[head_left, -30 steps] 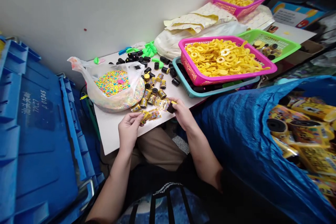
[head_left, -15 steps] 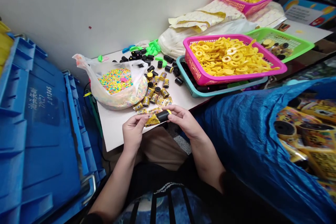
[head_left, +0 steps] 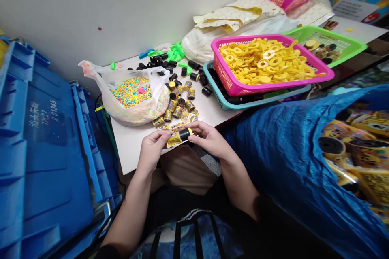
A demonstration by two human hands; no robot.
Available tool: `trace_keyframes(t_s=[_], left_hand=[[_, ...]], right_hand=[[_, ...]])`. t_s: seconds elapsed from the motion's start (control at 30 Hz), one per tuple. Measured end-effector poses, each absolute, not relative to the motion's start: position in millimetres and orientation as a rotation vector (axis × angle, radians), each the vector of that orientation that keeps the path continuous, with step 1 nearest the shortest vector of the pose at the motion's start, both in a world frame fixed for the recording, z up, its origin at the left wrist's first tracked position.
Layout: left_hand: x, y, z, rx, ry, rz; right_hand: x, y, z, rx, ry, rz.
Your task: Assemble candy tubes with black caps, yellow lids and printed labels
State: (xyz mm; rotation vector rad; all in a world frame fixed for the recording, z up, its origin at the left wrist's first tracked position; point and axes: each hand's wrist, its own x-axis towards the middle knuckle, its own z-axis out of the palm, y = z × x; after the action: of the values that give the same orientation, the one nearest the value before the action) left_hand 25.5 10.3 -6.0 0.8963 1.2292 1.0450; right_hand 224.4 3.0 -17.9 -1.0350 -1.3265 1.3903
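Note:
My left hand (head_left: 152, 145) pinches a yellow printed film sleeve (head_left: 174, 139) between thumb and fingers, at the sleeve's left end. A black plastic tube with a yellow cap (head_left: 184, 134) sits partly inside the sleeve's right end. At the capped end, the fingers and thumb of my right hand (head_left: 206, 137) close on the tube. Just beyond my hands lie several flat printed sleeves (head_left: 178, 127) and wrapped yellow tubes (head_left: 168, 115) on the white table (head_left: 133, 145).
A plastic bag of coloured beads (head_left: 130, 115) stands on the left. Bare black tubes (head_left: 156, 60) lie farther back. Yellow ring-shaped parts fill a pink basket (head_left: 226, 73) over a teal tray (head_left: 223, 103). A blue sack (head_left: 273, 145) of wrapped pieces is at right, blue crates (head_left: 57, 162) at left.
The black tube has gone deeper into the sleeve, so less black shows. My right hand has shifted slightly left, and the view has moved a little.

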Motion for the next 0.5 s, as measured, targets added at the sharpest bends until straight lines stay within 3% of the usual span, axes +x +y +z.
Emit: trace_keyframes(t_s=[0.13, 0.37, 0.5], left_hand=[[29.2, 7.8, -1.0, 0.856, 1.081, 0.916], [38.1, 2.0, 1.7, 0.95, 1.033, 0.975], [38.9, -1.7, 8.3, 1.015, 1.046, 0.993]], right_hand=[[215.8, 2.6, -23.7, -1.005, -1.331, 1.361], [195.8, -1.2, -32.0, -0.717, -0.879, 1.774], [190.4, -3.3, -30.2, -0.737, -0.879, 1.731]])
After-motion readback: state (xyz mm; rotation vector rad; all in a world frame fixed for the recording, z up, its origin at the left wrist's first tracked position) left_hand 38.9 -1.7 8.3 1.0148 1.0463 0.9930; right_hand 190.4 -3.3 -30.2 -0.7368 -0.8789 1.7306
